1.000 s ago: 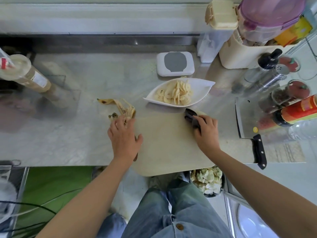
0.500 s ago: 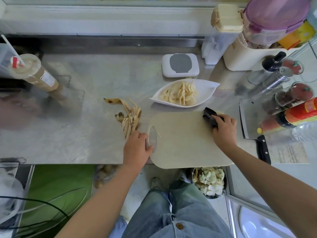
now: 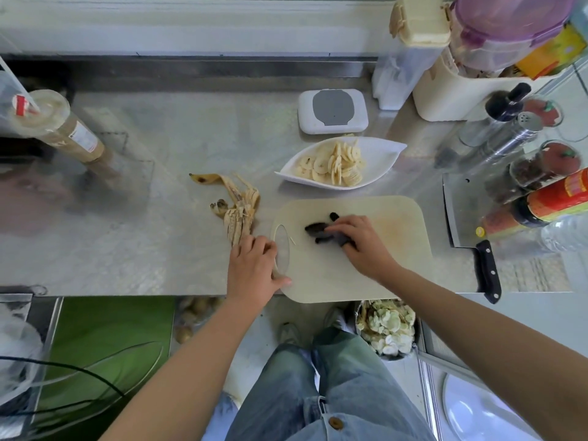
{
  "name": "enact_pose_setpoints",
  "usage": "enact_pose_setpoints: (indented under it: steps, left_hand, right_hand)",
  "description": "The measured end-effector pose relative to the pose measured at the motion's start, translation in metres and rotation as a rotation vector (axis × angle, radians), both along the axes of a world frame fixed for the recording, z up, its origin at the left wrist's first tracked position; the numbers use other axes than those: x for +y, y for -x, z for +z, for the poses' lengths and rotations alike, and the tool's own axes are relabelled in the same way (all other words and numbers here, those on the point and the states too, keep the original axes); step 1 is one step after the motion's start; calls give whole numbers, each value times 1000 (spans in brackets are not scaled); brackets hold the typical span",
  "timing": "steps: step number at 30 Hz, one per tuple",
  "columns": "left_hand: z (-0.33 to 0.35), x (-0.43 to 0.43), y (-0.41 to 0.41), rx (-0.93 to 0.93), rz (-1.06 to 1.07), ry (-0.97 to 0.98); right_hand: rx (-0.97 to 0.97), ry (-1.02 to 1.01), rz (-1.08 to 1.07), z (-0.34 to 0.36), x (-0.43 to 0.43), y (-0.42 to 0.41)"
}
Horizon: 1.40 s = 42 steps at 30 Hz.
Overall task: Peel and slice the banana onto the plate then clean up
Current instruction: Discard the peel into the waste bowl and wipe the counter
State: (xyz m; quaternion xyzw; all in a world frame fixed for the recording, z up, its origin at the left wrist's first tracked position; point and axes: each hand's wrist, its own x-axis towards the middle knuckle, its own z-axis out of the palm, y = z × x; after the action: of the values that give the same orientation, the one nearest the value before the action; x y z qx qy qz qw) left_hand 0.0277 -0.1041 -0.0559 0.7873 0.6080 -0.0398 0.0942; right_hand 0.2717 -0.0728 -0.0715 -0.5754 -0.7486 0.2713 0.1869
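Bright, even daylight, soft shadows, hazy glare and smeared reflections across the steel worktop [image 3: 133,218], strongest at its left, wide-angle bending at the frame edges, containers at the right leaning outward, right hand [image 3: 362,246] slightly motion-blurred, centre otherwise sharp

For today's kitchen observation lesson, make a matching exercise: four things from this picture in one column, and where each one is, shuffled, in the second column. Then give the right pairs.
Things
1. banana slices
2. banana peel
3. dark cloth
4. cleaver

Places
A. on the counter, left of the cutting board
B. under the right hand, on the cutting board
C. on the counter, right of the cutting board
D. on the white plate

Pairs: 1-D, 2-A, 3-B, 4-C
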Motion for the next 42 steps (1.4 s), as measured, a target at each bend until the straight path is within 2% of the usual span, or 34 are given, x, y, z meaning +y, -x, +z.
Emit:
enact_pose_setpoints:
  steps: [2, 4, 8, 12, 16, 18, 22, 26, 31, 33, 36, 37, 40, 42]
  left_hand:
    - [1, -1, 2, 3, -5, 0]
    - [2, -2, 1, 11, 0, 0]
    - [2, -2, -2, 31, 9, 13]
    - [3, -3, -1, 51, 1, 3]
    - [5, -1, -4, 95, -12, 9]
    - [7, 0, -7, 95, -7, 15]
    - [13, 2, -20, 128, -37, -11]
    - [10, -2, -30, 87, -98, 108]
    - [6, -6, -33, 188, -139, 139]
    - [6, -5, -34, 197, -148, 141]
    - [4, -7, -33, 164, -123, 137]
    - [3, -8, -32, 147, -106, 132]
    - [2, -8, -32, 142, -100, 120]
    - [1, -8, -31, 150, -107, 112]
  right_hand:
    - [33, -31, -154, 3, 15, 4]
    - [17, 0, -203, 1, 25, 23]
    - [-26, 126, 9, -7, 15, 54]
    - [10, 244, 297, -5, 3, 33]
    - [-82, 335, 406, 6, -7, 3]
    - [-70, 339, 349, 17, -6, -12]
    - [34, 119, 72, 20, 9, -6]
    - [-58, 189, 191, 2, 2, 15]
    - [-99, 198, 304, 3, -27, -36]
    - [-78, 228, 220, 9, -31, -50]
    - [30, 112, -85, 14, -25, -48]
    - [30, 94, -106, 15, -24, -42]
    - [-50, 155, 76, 6, -36, -30]
    - [-22, 238, 88, 12, -45, -37]
